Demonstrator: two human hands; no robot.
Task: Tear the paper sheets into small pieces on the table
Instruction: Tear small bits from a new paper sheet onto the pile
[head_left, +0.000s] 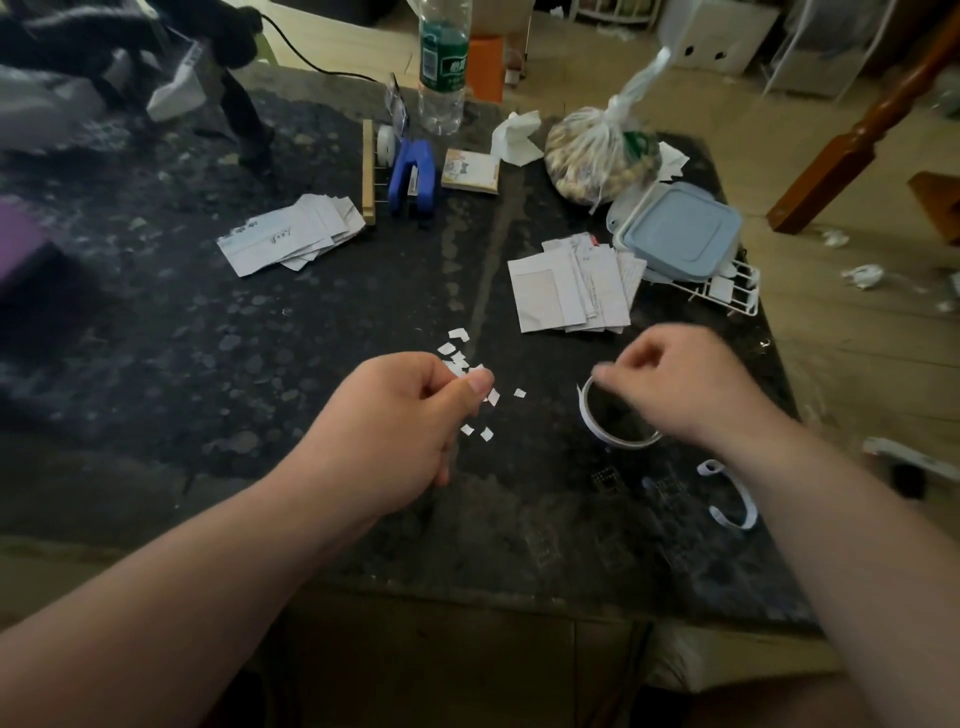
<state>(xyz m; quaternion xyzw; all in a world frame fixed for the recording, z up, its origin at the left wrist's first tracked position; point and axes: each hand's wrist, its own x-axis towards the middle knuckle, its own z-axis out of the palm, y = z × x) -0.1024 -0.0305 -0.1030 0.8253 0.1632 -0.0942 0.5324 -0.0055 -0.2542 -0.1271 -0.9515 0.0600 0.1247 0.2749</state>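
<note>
Dark mottled table (311, 322); left hand (400, 415) pinches tiny white scrap (458, 368); right hand (685, 384) pinches curled paper strip (588, 415)

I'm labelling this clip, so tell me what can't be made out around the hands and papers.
- Head view, right hand: motion blur hides whether it grips the curled paper strip.
- Head view, left hand: its curled fingers hide what it pinches.
- Head view, paper stacks: the writing is too small to read.
- Head view, bottle: its top is cut off by the upper edge.
</note>
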